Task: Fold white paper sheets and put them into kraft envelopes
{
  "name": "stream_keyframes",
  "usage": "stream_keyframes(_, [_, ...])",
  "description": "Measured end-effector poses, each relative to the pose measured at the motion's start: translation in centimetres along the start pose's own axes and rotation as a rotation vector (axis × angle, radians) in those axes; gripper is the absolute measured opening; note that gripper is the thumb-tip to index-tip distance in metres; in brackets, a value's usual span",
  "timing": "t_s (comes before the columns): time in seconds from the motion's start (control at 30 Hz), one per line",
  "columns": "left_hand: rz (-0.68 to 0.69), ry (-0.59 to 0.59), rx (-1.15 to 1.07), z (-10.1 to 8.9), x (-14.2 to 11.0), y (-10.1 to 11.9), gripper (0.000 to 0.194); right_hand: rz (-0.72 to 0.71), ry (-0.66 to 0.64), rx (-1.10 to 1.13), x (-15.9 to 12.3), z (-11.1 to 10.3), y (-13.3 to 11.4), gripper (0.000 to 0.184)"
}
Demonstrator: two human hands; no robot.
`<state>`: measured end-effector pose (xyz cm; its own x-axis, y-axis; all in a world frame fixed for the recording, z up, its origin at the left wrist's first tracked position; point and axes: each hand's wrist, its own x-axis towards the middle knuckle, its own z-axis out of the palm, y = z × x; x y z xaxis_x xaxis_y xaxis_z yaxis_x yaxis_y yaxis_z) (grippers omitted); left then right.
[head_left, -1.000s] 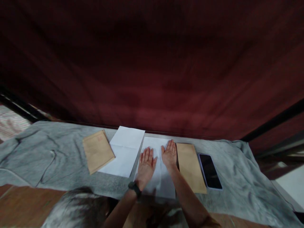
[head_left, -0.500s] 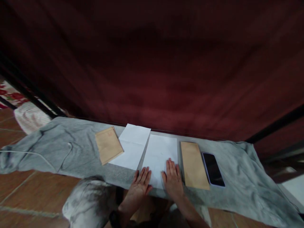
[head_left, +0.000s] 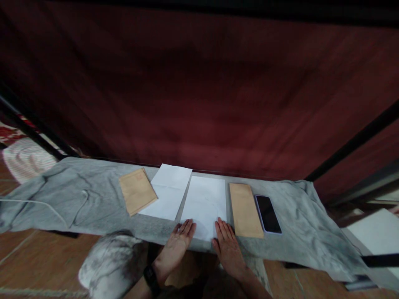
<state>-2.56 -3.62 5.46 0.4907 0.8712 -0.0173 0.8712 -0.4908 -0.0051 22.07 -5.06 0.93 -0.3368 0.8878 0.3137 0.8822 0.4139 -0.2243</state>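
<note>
A white sheet of paper (head_left: 205,199) lies flat on the grey cloth, its near end between my hands. My left hand (head_left: 181,241) rests at the sheet's near left corner, palm down and fingers stretched out. At the near right edge lies my right hand (head_left: 228,245), also flat with its fingers extended. Left of this sheet is a second white sheet (head_left: 173,187) with a crease across it. Brown envelopes (head_left: 137,191) overlap that second sheet's left side. To the right of my right hand lies a stack of brown envelopes (head_left: 246,211).
A phone (head_left: 268,214) lies beside the right envelopes. Grey cloth (head_left: 299,220) covers the narrow surface, with a white cable (head_left: 40,202) at its left. A dark red curtain (head_left: 199,104) hangs behind. A black band (head_left: 151,277) circles my left wrist.
My right hand has slid back towards me, down the sheet to its near right edge. My left hand stays at the near left corner. The view has shifted slightly.
</note>
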Motion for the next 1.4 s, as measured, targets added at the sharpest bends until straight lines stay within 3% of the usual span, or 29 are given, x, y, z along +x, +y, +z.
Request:
stream_keyframes(0.1, [-0.05, 0.029, -0.131, -0.5, 0.0, -0.7, 0.065, 0.024, -0.049, 0.091, -0.2, -0.4, 0.2, 0.055])
stream_keyframes(0.3, [-0.095, 0.222, -0.423, -2.7, -1.4, -2.6, 0.032, 0.143, -0.024, 0.307, -1.8, -1.3, 1.2, 0.06])
stream_keyframes(0.43, [-0.076, 0.175, -0.698, -5.0, -2.8, -3.3, 0.031, 0.197, 0.029, 0.407, -2.3, -2.4, 2.0, 0.062])
stream_keyframes(0.57, [-0.178, 0.126, -0.948, -6.0, -2.9, -3.8, 0.034, 0.188, 0.025, 0.47, -0.9, -3.2, 2.4, 0.057])
stream_keyframes(0.67, [-0.311, 0.252, -1.038, -5.4, -1.9, -4.2, 0.04, 0.217, 0.061, 0.48, 0.7, -3.5, 2.1, 0.039])
stream_keyframes(0.73, [-0.392, 0.37, -1.089, -4.3, -1.0, -4.5, 0.056, 0.254, 0.099, 0.475, 1.7, -3.7, 1.8, 0.031])
stream_keyframes(0.83, [-0.504, 0.45, -1.169, -1.8, 0.5, -4.7, 0.076, 0.36, 0.083, 0.421, 3.1, -3.6, 1.6, 0.033])
stream_keyframes(0.93, [-0.553, 0.418, -1.17, 0.4, 2.0, -4.6, 0.074, 0.42, 0.021, 0.317, 4.1, -3.0, 1.6, 0.032])
stream_keyframes(1.03, [-0.587, 0.404, -1.098, 1.4, 3.4, -4.3, 0.062, 0.421, -0.006, 0.263, 4.7, -2.2, 1.5, 0.029])
stream_keyframes(1.23, [-0.709, 0.33, -0.771, 0.5, 5.0, -3.5, 0.064, 0.474, -0.054, 0.147, 4.9, -1.1, 1.2, 0.041])
stream_keyframes(1.4, [-0.679, 0.23, -0.552, -0.4, 5.3, -2.5, 0.062, 0.462, -0.043, 0.046, 4.3, -0.8, 0.7, 0.054])
